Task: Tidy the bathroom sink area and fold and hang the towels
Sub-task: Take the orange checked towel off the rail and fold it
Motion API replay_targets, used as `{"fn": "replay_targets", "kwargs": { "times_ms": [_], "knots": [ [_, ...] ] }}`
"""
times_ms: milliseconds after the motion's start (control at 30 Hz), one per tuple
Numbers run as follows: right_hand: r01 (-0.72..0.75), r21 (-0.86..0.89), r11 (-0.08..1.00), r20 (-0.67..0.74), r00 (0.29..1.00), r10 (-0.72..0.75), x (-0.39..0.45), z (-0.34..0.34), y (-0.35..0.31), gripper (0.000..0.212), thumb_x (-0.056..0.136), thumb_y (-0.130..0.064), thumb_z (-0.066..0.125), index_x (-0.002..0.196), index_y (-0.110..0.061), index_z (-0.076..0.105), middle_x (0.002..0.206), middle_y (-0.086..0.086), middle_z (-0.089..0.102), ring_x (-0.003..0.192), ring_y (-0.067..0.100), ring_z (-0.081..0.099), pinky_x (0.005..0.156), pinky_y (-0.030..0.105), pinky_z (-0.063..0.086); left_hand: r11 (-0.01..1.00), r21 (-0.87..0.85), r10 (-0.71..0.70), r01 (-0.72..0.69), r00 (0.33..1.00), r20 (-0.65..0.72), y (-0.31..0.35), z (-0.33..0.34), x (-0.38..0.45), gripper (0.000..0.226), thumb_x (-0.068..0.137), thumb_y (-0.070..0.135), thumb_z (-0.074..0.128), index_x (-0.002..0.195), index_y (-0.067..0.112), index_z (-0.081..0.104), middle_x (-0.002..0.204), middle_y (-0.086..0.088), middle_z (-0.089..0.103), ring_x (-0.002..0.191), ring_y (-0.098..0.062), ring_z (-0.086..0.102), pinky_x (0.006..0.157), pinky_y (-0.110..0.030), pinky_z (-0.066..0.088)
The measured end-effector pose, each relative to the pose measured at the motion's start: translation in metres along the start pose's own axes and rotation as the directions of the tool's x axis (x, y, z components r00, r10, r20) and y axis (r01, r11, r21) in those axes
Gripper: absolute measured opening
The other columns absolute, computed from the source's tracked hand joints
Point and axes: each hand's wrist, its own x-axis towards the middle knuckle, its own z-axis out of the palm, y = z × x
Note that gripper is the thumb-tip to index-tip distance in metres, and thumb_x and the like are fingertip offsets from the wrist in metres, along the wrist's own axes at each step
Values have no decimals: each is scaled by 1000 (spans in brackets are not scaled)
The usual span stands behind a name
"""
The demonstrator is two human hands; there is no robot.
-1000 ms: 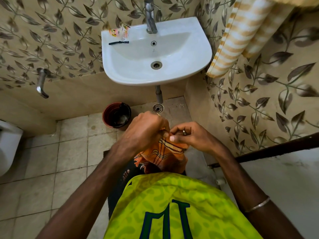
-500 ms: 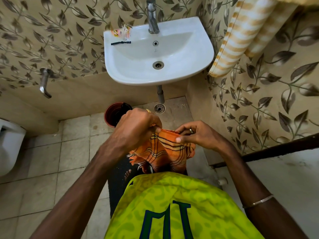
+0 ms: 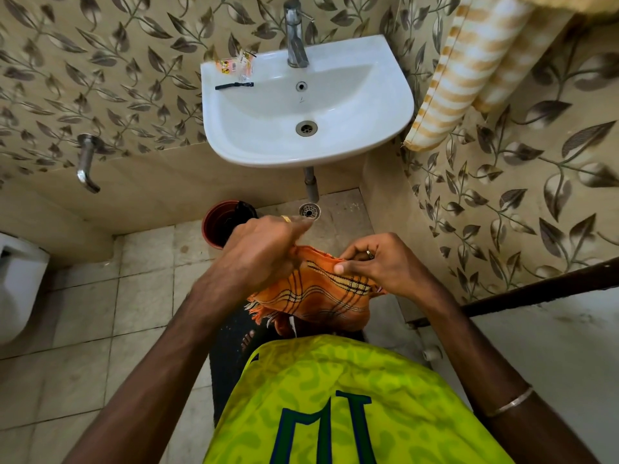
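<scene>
An orange checked towel [image 3: 321,296] with a fringed edge hangs bunched in front of my chest, below the white sink [image 3: 392,105]. My left hand [image 3: 264,249] grips its upper left edge, fingers curled over the cloth. My right hand [image 3: 371,262] pinches the upper right edge between thumb and fingers. A yellow-and-white striped towel [image 3: 459,78] hangs on the right wall beside the sink. On the sink's left rim lie a small black razor [image 3: 234,85] and a clear sachet wrapper [image 3: 236,65].
A chrome tap [image 3: 296,38] stands at the sink's back. A dark red bucket [image 3: 222,222] sits on the tiled floor under the sink, next to a floor drain [image 3: 310,209]. A wall spout [image 3: 86,162] projects at left, a white toilet [image 3: 20,286] at far left, a door edge [image 3: 536,289] at right.
My hands have drawn apart, stretching the towel's top edge wider between them. The left hand has shifted up and left; more of the checked cloth is spread open.
</scene>
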Motion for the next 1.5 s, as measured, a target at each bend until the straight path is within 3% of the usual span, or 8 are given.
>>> {"fn": "replay_targets", "kwargs": {
  "times_ms": [133, 300, 433, 733, 967, 1267, 1367, 1500],
  "knots": [
    [45, -34, 998, 22, 999, -44, -1, 3, -5, 7, 81, -21, 84, 85, -18, 80, 82, -3, 79, 78, 14, 76, 73, 41, 63, 982, -106, 164, -158, 985, 45, 20, 6, 4, 85, 83, 46, 73, 154, 41, 25, 139, 2, 60, 124, -22, 57, 93, -36, 47],
    [56, -2, 998, -1, 998, -56, -2, -2, -6, 4, 82, -21, 84, 85, -20, 81, 81, -5, 78, 77, 11, 75, 70, 34, 61, 973, -122, 191, -194, 981, -33, 23, 12, 9, 39, 85, 48, 70, 120, 33, 67, 104, 4, 74, 98, -18, 69, 77, -37, 57],
    [23, 73, 997, 90, 995, -29, -4, -7, -1, 4, 90, -17, 76, 92, -16, 79, 81, -9, 76, 75, 1, 70, 64, 15, 52, 971, -134, 186, -196, 979, -88, 22, 13, 10, 25, 85, 48, 70, 102, 30, 75, 91, 8, 73, 86, -13, 68, 72, -38, 57],
    [-91, 21, 996, 204, 975, 85, -2, -18, 19, 22, 86, -28, 79, 104, -15, 78, 102, 4, 79, 97, 23, 75, 88, 38, 58, 960, -226, 151, -168, 985, -88, 9, 8, 7, 18, 86, 41, 73, 100, 31, 77, 94, 11, 76, 87, -9, 69, 73, -36, 59],
    [-72, -83, 994, 140, 987, 84, -1, -21, 11, 30, 80, -33, 84, 109, -27, 77, 104, -9, 77, 100, 3, 71, 90, 30, 56, 966, -225, 123, -130, 991, -47, 4, 6, 4, 23, 86, 42, 72, 103, 27, 77, 97, 9, 76, 89, -9, 70, 75, -35, 59],
    [20, -173, 985, 10, 1000, -19, 1, -16, 1, 11, 85, -26, 81, 96, -26, 80, 91, -12, 78, 85, 1, 73, 76, 25, 60, 989, -132, 56, -60, 998, -31, -5, 3, 7, 25, 87, 45, 70, 105, 28, 75, 100, 6, 75, 97, -16, 67, 76, -33, 55],
    [28, -177, 984, -12, 999, -31, 1, -14, -2, 11, 84, -25, 81, 95, -24, 81, 89, -10, 79, 83, 2, 74, 75, 30, 62, 997, -64, 43, -43, 999, -8, -4, 3, 10, 36, 88, 46, 69, 121, 32, 67, 116, 2, 71, 110, -23, 64, 83, -36, 54],
    [41, -171, 984, 0, 999, -41, 0, -9, -7, 9, 84, -24, 82, 93, -23, 81, 87, -8, 79, 81, 6, 75, 76, 39, 63, 994, -42, 97, -96, 995, 18, 9, 8, 11, 88, 80, 56, 72, 153, 39, 26, 129, -2, 63, 119, -25, 58, 81, -33, 44]
  ]
}}
